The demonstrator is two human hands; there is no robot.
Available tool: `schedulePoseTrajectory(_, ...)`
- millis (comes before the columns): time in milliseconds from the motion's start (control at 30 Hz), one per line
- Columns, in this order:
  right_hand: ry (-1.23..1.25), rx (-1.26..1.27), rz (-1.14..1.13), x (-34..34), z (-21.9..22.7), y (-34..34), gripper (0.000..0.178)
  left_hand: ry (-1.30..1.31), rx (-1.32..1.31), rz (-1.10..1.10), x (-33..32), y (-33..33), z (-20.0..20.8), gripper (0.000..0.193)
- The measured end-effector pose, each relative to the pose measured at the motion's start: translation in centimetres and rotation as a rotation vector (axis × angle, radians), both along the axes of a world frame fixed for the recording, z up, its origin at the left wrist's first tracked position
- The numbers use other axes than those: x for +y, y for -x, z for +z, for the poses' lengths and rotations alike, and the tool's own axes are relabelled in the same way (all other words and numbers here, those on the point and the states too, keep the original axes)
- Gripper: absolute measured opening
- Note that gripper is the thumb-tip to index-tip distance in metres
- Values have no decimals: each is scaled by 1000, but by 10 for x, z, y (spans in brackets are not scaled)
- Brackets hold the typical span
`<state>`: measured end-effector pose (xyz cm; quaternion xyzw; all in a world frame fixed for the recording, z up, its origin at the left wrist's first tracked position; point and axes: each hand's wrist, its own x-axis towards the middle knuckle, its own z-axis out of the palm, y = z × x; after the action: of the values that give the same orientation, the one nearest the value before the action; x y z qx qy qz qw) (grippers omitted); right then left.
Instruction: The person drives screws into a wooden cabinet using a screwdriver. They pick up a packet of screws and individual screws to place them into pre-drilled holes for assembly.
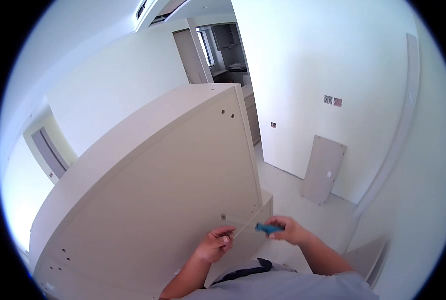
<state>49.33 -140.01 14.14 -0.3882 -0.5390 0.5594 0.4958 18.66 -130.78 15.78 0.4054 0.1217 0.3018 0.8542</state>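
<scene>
In my right hand (286,231) is a tool with a teal handle (269,228), the fingers wrapped round it. A faint, blurred streak runs left from the handle to a small dark spot over the panel; I cannot tell whether it is the tool's shaft. My left hand (216,245) is beside it, to the left, fingers curled and thumb pressed to the fingertips. Whatever it pinches is too small to make out. Both hands are in front of the lower right part of a large beige cabinet (168,165), whose broad side panel has small round holes.
A beige board (324,170) leans against the white wall (293,60) at the right. Wall boxes (333,101) show exposed wiring. Another panel (370,260) is close by my right elbow. Beyond the cabinet, a doorway opens onto dark shelving (225,37). Pale floor (278,175) runs along the wall.
</scene>
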Motion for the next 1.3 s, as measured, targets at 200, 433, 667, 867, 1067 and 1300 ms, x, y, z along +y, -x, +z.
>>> schedulePoseTrajectory(200,-437,-206,-603,53,131,-33,39,257,355,285,-10,37,-65,29)
schedulePoseTrajectory(433,-822,-757,-866,62,217,-40,35,82,897,199,-61,145,-182,47)
schedulePoseTrajectory(667,-1097,-1678,-990,27,283,-5,26,-12,1070,313,-102,169,-240,48)
schedulePoseTrajectory(867,-658,-1192,-647,38,322,-32,27,61,956,425,-103,154,-208,46)
schedulePoseTrajectory(1067,-42,-839,-604,43,334,-5,30,133,868,362,-91,170,-223,43)
schedulePoseTrajectory(1300,-449,-1689,-692,38,314,0,34,57,895,313,-102,164,-226,41)
